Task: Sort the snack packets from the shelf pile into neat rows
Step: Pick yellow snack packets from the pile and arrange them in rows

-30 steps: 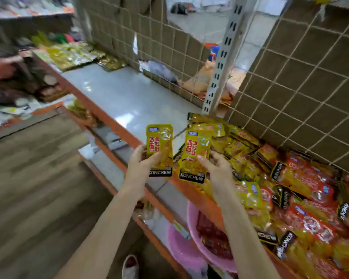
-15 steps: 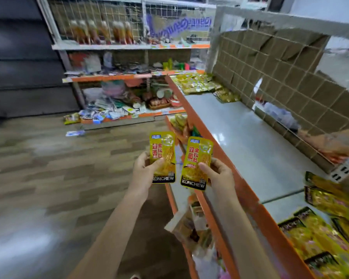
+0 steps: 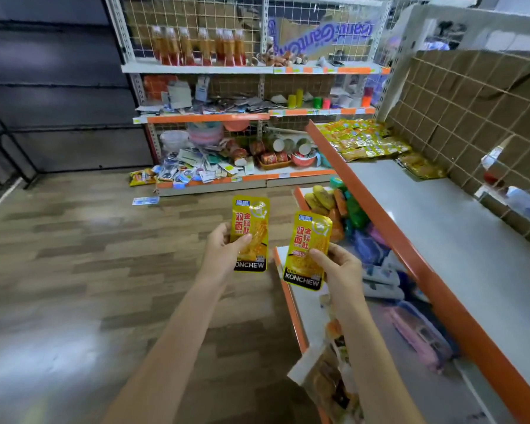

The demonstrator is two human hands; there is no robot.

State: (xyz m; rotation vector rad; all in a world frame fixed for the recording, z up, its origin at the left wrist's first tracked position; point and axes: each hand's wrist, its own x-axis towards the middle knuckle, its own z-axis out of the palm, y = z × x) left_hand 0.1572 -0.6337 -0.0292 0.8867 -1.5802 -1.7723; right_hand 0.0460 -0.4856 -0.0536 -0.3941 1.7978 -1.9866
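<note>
Glossy yellow foil packets, flat and rounded at the corners, each read "KONCHEW" on a black bottom band under red Chinese characters. Left hand [image 3: 219,255] pinches the left packet [image 3: 250,234], right hand [image 3: 340,266] pinches the right packet [image 3: 308,250], fingers clamped, both left of the orange-edged grey shelf [image 3: 441,240] bearing yellow rows [image 3: 361,139] at its far end.

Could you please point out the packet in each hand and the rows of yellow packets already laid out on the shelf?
Left-hand packet [image 3: 251,228]: head view, middle of its front.
Right-hand packet [image 3: 309,246]: head view, middle of its front.
Rows of yellow packets [image 3: 361,139]: head view, centre of the group.
</note>
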